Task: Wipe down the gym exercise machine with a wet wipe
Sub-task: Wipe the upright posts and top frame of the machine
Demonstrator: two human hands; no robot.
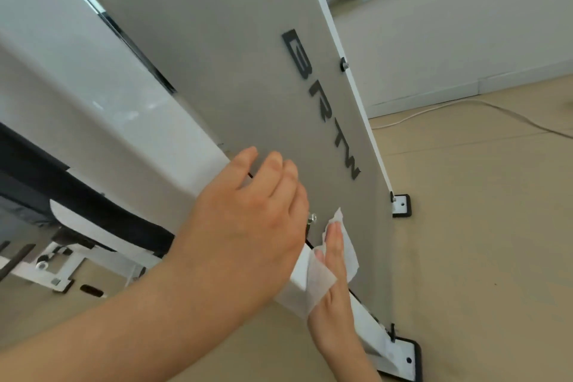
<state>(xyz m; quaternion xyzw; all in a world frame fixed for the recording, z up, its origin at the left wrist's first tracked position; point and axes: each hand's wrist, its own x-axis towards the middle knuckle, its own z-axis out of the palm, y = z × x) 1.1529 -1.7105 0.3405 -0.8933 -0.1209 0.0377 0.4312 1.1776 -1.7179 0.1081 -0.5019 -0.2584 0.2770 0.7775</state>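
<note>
Wet wipe [316, 284] pinned to panel [232, 56] under flat right hand [336, 298] fingers [335, 236], left hand [248, 226] spread, empty; snag risk: bolt [311, 219] beside fingers.

Left hand [248, 211]: your forearm enters from 8 o'clock, fingers relaxed, aimed at 1 o'clock.
Right hand [336, 301]: your fingers straight, pointing to 12 o'clock.

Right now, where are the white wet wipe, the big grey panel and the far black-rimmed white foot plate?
white wet wipe [319, 282]: head view, its folded lower flap.
big grey panel [232, 71]: head view, bare face beside the letters.
far black-rimmed white foot plate [401, 205]: head view, its white top.
</note>
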